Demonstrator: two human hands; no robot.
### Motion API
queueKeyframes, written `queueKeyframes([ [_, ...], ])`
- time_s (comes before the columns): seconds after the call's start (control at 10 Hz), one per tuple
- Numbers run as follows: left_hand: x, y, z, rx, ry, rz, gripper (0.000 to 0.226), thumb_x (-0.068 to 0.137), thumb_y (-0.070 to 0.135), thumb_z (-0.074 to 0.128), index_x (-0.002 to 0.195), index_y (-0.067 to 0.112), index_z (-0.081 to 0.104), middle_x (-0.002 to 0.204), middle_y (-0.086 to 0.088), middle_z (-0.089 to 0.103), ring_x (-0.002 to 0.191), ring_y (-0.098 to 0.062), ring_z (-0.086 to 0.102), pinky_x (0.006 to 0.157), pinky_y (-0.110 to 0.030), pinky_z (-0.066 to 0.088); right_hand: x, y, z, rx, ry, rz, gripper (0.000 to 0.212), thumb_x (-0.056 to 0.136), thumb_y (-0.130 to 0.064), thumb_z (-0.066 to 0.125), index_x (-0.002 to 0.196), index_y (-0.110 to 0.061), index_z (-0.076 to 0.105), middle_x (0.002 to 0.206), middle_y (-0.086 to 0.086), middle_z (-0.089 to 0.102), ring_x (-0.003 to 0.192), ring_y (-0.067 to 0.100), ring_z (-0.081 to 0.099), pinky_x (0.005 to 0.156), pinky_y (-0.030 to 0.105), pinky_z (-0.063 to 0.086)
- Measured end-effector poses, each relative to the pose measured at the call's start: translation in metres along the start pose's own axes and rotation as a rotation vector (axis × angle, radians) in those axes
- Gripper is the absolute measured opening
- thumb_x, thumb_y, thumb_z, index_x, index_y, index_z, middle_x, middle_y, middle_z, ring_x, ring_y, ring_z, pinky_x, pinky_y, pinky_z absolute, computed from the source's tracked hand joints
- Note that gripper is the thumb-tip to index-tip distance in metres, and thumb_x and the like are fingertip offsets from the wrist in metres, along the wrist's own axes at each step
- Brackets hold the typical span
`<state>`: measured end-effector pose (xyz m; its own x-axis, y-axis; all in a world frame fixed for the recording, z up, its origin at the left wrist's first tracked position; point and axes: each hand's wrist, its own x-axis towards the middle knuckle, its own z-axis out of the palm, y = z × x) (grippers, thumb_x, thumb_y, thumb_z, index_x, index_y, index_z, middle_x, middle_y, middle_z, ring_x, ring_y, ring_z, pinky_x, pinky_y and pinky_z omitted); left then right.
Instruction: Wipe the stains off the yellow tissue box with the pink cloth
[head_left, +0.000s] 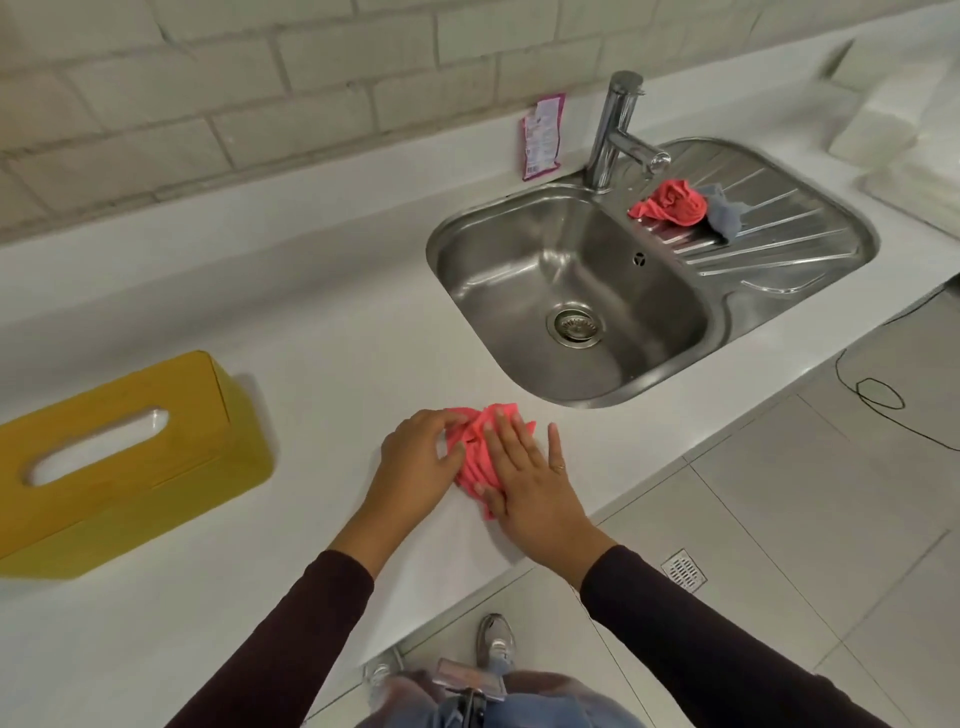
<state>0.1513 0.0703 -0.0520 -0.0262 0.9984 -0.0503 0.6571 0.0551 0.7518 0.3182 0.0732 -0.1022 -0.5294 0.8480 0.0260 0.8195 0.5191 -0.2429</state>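
Beside the sink (483, 270), right hand (530, 478) presses flat on the pink cloth (470, 449); left hand (415, 457) seemingly pinches its edge.

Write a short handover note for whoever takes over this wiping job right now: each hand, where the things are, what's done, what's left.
Left hand grips the pink cloth at its left edge. Right hand presses flat on it.
The cloth lies bunched on the counter, in front of the sink.
The yellow tissue box sits apart to the left, not touched by either hand.
Done: cloth in hand.
Left: carry it to the box and wipe. No stains are visible from here.
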Motion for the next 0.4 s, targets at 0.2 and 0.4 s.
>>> queueKeyframes([
  [0.2, -0.012, -0.003, 0.006, 0.039, 0.078, -0.06, 0.025, 0.086, 0.018, 0.059, 0.11, 0.022, 0.063, 0.113, 0.004, 0.065, 0.106, -0.015, 0.058, 0.097, -0.032, 0.044, 0.004, 0.001, -0.006, -0.094, -0.09, 0.002, 0.065, 0.092, -0.049, 0.015, 0.148, -0.017, 0.007, 0.157, 0.009, 0.007, 0.143, 0.03, -0.005, 0.104, 0.061, -0.021],
  [0.4, -0.018, 0.008, -0.009, 0.003, 0.12, -0.027, 0.026, 0.087, 0.018, 0.057, 0.111, 0.028, 0.061, 0.113, 0.007, 0.062, 0.107, -0.01, 0.054, 0.097, -0.027, 0.04, 0.024, -0.002, -0.027, -0.098, -0.128, 0.0, 0.073, 0.09, -0.049, 0.036, 0.147, -0.012, 0.011, 0.157, 0.012, 0.005, 0.143, 0.029, -0.012, 0.093, 0.052, -0.035],
])
